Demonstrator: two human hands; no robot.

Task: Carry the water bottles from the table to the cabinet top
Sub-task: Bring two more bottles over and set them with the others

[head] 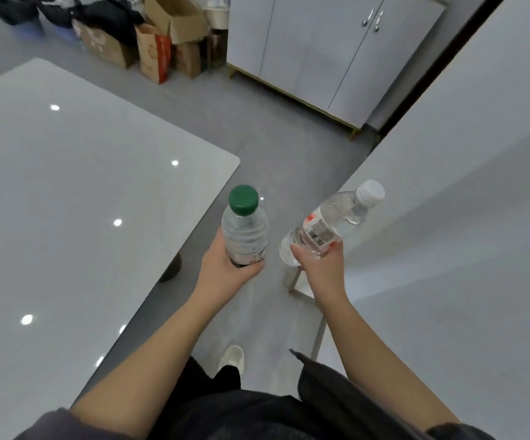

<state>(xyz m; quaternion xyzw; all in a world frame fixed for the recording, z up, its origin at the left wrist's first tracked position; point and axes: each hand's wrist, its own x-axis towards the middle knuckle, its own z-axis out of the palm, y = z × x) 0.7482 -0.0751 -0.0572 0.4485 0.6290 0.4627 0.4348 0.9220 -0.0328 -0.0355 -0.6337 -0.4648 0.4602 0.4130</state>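
My left hand (225, 262) grips the lower part of a clear water bottle with a green cap (245, 227), held upright over the floor. My right hand (319, 265) grips a second clear bottle with a white cap (330, 223) and a red-and-white label, tilted up to the right. Both bottles are in the air in the gap between the glossy grey table (67, 201) on the left and another pale table (463, 201) on the right. A white two-door cabinet (321, 52) stands ahead at the top; its top surface is out of view.
Cardboard boxes (168, 36) and dark bags (51, 11) are piled on the floor to the left of the cabinet. Grey floor (257, 128) runs from my feet to the cabinet. My shoe (232, 357) shows below.
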